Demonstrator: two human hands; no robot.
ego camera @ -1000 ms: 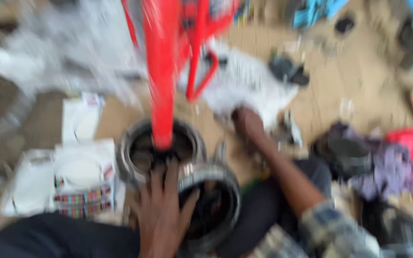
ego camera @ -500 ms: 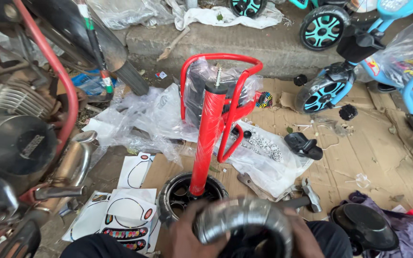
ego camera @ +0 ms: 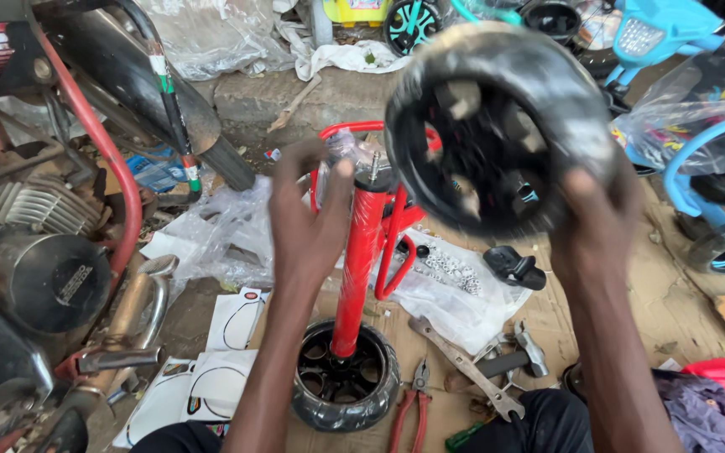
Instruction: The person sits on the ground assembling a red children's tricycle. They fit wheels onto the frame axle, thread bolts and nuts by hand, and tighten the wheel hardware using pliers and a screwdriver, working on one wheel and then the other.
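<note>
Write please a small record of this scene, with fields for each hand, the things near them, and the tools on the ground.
Left hand: grips the top of the upright red frame tube
Right hand: holds up a black wheel, blurred
Tube base: stands in a second black wheel lying flat
Tools on the cardboard: red-handled pliers, spanner, hammer
Left side: motorcycle engine and exhaust pipe
Behind: blue toy vehicles
</note>
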